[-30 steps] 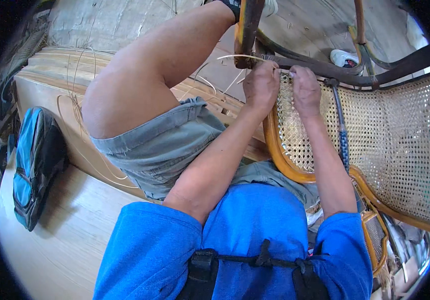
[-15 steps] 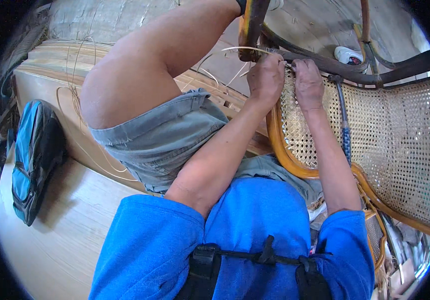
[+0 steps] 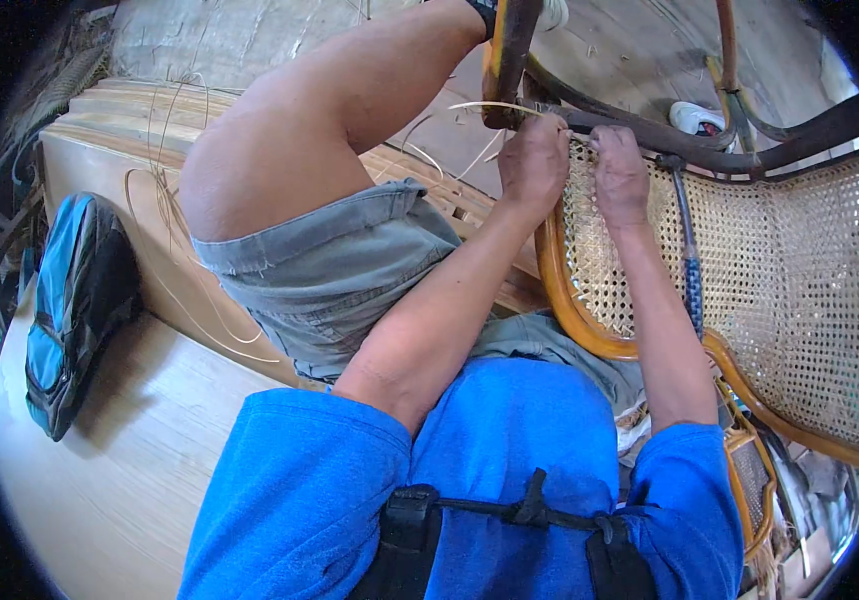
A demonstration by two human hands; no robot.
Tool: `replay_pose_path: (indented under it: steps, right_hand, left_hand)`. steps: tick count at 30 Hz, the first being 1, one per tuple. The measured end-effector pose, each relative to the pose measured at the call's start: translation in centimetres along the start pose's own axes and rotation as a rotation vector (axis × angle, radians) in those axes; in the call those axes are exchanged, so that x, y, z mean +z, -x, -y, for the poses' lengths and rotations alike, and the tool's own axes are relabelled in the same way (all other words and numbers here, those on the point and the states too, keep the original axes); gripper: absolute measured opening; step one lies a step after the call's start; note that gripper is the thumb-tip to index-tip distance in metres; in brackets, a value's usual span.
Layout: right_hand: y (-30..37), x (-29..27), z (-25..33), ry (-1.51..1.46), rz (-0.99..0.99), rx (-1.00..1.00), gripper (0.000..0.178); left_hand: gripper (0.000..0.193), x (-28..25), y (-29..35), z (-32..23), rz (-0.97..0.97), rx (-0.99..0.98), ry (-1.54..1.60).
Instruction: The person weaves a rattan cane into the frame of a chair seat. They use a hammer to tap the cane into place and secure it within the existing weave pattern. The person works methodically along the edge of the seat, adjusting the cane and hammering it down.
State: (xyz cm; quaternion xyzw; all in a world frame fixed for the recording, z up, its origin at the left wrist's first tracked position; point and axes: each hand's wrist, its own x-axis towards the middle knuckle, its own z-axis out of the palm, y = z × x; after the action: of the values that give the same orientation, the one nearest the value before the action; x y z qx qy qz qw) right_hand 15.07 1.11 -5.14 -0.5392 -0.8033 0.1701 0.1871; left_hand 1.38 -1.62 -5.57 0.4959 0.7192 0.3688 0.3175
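Shifted slightly right since the preceding frame: your right hand [image 3: 621, 182], now farther from your left hand [image 3: 537, 160]. Left fingertips pinch the strip [image 3: 495, 103], which extends leftward; right fingers curl, their grip indeterminable. Panel [image 3: 750, 250]: far-left corner beneath your right hand. Hammer [image 3: 685, 225]: just right.

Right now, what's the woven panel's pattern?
The woven panel is a pale lattice of small holes; see head view.
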Motion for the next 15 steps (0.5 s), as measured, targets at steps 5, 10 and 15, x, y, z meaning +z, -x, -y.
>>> replay_pose_path:
  steps: [5, 10, 15]
  right_hand:
    - [-0.9, -1.3, 0.6, -0.039, 0.108, -0.032, 0.017]
    - [-1.3, -1.6, 0.2, -0.019, 0.195, -0.056, 0.016]
    - [-1.2, -1.2, 0.9, 0.057, 0.189, -0.012, 0.011]
  left_hand:
    - [0.011, -0.2, -0.1, -0.2, 0.018, -0.015, 0.033]
    - [0.011, -0.2, -0.2, -0.3, 0.043, -0.015, -0.005]
    - [0.014, -0.2, -0.2, 0.1, 0.031, 0.015, 0.006]
